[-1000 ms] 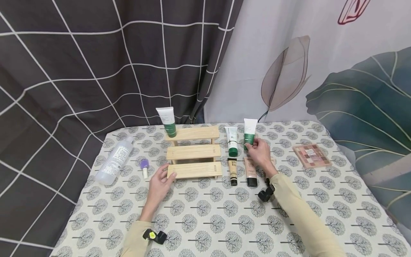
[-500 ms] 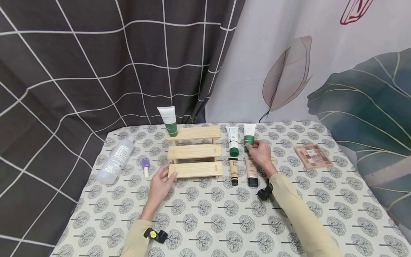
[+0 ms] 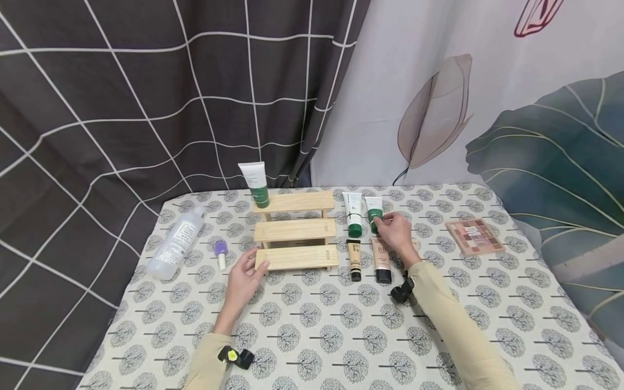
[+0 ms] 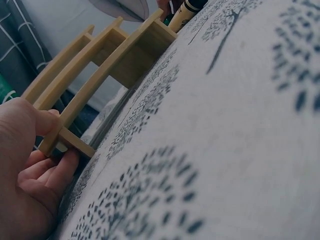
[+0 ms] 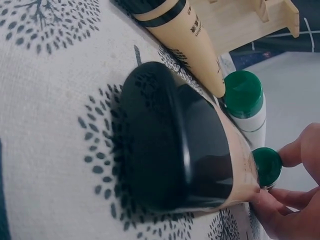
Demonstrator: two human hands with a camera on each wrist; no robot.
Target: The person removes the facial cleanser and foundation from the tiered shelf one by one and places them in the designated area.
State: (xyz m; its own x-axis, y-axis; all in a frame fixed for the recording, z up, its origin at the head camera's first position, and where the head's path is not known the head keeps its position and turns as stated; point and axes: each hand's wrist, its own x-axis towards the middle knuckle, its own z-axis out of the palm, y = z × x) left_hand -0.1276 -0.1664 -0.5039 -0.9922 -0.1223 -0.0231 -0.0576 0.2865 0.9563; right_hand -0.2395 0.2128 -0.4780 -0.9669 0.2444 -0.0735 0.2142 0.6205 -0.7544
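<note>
My left hand (image 3: 245, 275) grips the left end of the lowest step of a three-tier wooden rack (image 3: 295, 258). In the left wrist view its thumb lies on top and its fingers curl under the wood. My right hand (image 3: 396, 233) pinches a small green-and-white squeeze tube (image 3: 374, 210) near its green cap (image 5: 268, 167). That tube leans back low over the cloth; I cannot tell whether it touches. Beside it lies another white tube with a green cap (image 3: 353, 214). A pink BB cream tube (image 3: 381, 260) and a yellow black-capped tube (image 3: 355, 260) lie in front.
A white-and-green tube (image 3: 256, 185) stands on the left of the rack's top tier. Left of the rack lie a clear bottle (image 3: 176, 244) and a small purple bottle with a white cap (image 3: 221, 254). An eyeshadow palette (image 3: 475, 236) lies at the right. Curtains hang behind the table.
The tube in my right hand has tilted back and come down towards the cloth, shifting slightly left. My left hand keeps its grip on the rack.
</note>
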